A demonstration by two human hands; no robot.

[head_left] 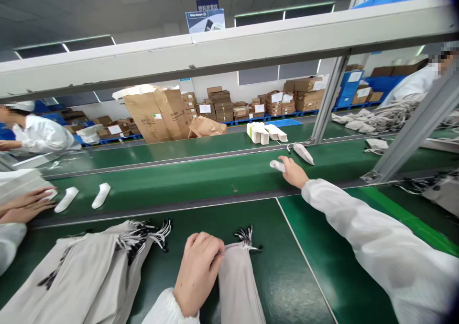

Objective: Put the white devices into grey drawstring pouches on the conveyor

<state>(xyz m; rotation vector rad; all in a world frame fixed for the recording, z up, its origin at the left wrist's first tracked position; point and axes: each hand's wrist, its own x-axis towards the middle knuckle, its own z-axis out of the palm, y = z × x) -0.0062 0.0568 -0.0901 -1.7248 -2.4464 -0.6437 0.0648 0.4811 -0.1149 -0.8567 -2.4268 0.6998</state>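
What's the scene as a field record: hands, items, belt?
left hand: pinching the top of grey pouch
right hand: stretched out, on white device; grip unclear
belt: two more white units at left
pouch pile: left of left hand
co-worker's hands: far left, on belt
background: cardboard boxes

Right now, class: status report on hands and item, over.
Left hand pinching grey pouch. Right hand touching white device on belt. Filled pouch just beyond.
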